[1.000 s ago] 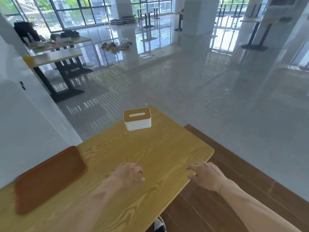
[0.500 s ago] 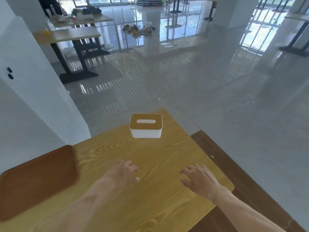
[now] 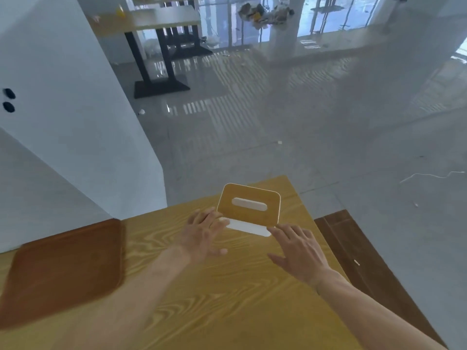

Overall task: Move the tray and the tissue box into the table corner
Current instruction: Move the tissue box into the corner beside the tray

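Your two hands reach the box near the far corner of the tabletop.

No brand, label or writing can be read on anything here. The box [image 3: 249, 207] is white with a wooden lid; a pale strip shows in the lid's slot, though whether that is tissue you cannot tell. The tray [image 3: 65, 269] is brown, lies flat at the left edge of the tabletop [image 3: 227, 299] against the wall [image 3: 63, 127], well apart from the box, and carries nothing. Your left hand [image 3: 204, 236] is spread, fingers at the box's near-left corner; blur hides whether they press on it. Your right hand [image 3: 300, 248] is also spread, palm down, its fingertips just at the box's near-right corner, not closed around it. Both forearms stretch out over the wood.
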